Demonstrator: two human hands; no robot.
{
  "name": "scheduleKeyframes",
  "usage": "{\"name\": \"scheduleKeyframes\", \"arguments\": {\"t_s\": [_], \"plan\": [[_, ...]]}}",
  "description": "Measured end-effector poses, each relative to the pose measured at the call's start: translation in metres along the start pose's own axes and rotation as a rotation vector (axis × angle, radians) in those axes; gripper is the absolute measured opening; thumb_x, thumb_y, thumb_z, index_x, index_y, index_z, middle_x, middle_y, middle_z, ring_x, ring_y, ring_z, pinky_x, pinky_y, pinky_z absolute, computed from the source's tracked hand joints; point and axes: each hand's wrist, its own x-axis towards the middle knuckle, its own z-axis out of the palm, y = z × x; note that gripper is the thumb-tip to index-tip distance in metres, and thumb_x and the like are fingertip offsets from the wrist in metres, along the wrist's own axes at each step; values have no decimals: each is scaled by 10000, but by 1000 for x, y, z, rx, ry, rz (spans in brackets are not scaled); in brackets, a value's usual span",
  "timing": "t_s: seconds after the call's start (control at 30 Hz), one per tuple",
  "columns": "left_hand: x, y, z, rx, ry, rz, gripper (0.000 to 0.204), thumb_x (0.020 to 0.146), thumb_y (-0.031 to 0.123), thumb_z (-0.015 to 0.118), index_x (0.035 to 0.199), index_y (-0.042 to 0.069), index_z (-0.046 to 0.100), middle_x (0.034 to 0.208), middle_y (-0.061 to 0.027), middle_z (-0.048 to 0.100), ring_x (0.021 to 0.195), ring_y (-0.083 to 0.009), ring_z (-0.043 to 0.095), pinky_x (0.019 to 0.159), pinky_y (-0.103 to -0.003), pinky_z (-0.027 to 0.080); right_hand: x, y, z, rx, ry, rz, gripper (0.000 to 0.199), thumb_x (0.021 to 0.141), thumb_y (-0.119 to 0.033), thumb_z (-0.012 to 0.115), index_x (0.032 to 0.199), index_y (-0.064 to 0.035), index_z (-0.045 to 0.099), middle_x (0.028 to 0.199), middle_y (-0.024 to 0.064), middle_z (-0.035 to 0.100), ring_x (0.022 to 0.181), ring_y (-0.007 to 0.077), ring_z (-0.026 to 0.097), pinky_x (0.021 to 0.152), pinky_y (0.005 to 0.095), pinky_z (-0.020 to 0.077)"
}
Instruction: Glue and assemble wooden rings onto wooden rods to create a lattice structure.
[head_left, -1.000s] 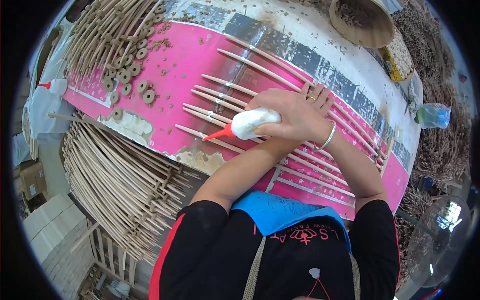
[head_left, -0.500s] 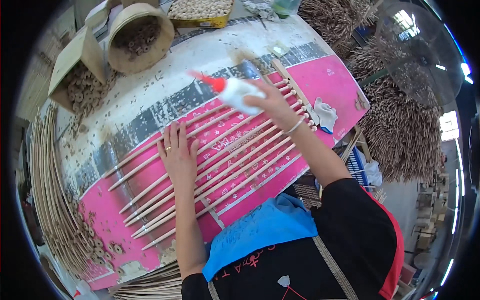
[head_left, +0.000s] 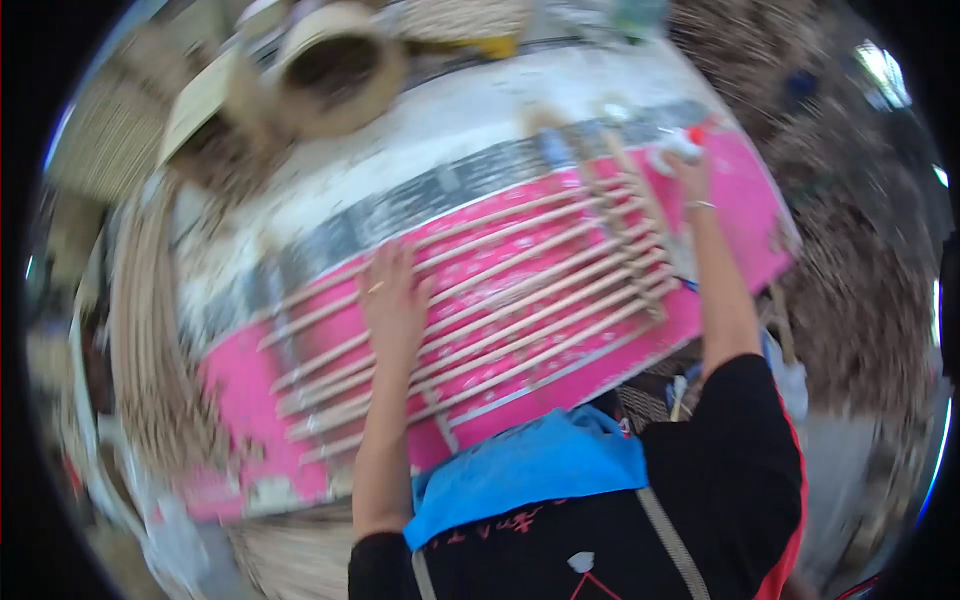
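Several slim wooden sticks (head_left: 520, 297) lie side by side at a slant across a pink patterned sheet (head_left: 735, 215) on the worktable. My left hand (head_left: 393, 300) rests flat on the sticks toward their left part, fingers stretched out and a ring on one of them. At the far right, beyond the sticks' right ends, my right hand (head_left: 690, 178) is closed around a white squeeze bottle (head_left: 672, 150) with a red tip. A pale wooden strip (head_left: 638, 185) lies near those right ends. Motion blurs much of the view.
A round tub (head_left: 390, 75) and a tipped box (head_left: 200, 105) stand at the back left. A yellow-edged tray (head_left: 500, 46) sits behind. Bundled long sticks (head_left: 145, 300) line the left edge, and thick heaps of brown sticks (head_left: 850, 270) rise on the right.
My right hand has carried the bottle from over the sticks to the right, past their ends. The whole view has shifted. My left hand still lies on the sticks.
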Motion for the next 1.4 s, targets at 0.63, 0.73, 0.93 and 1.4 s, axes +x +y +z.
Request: {"name": "scheduleKeyframes", "arguments": {"t_s": [0.63, 0.73, 0.93, 1.4], "plan": [[-6, -13, -22, -190, 154, -42, 606, 953, 354, 641, 1476, 101, 470, 1517, -137, 470, 1433, -317, 402, 1187, -499, 284, -139, -82, 146, -430, -676, -717, 306, 989, -149, 627, 1269, -30, 654, 1208, 111, 689, 1150, 247, 624, 1018, 371, 467], [-50, -84, -64, -473, 352, -204, 464, 921, 228, 672, 1350, 70, 595, 1377, -167, 585, 1271, -317, 567, 1059, -453, 455, -144, -71, 173, -507, -819, -680, 296, 958, -131, 649, 1240, -41, 669, 1194, 131, 689, 1113, 290, 628, 995, 384, 473], [-219, -239, -137, 177, 330, -794, 379, 924, 219, 677, 1267, 60, 653, 1206, -159, 645, 1125, -356, 605, 971, -438, 475, -161, -95, 196, -458, -889, -622, 208, 898, -101, 685, 1092, -38, 726, 1007, 109, 699, 941, 275, 632, 898, 364, 474], [-199, -238, -149, -45, 416, -744, 299, 956, 146, 657, 1240, 54, 655, 1056, -104, 635, 960, -247, 625, 821, -360, 499, -158, -91, 196, -322, -957, -337, 102, 870, -38, 715, 958, -1, 677, 896, 61, 639, 836, 162, 628, 773, 291, 517]]}}
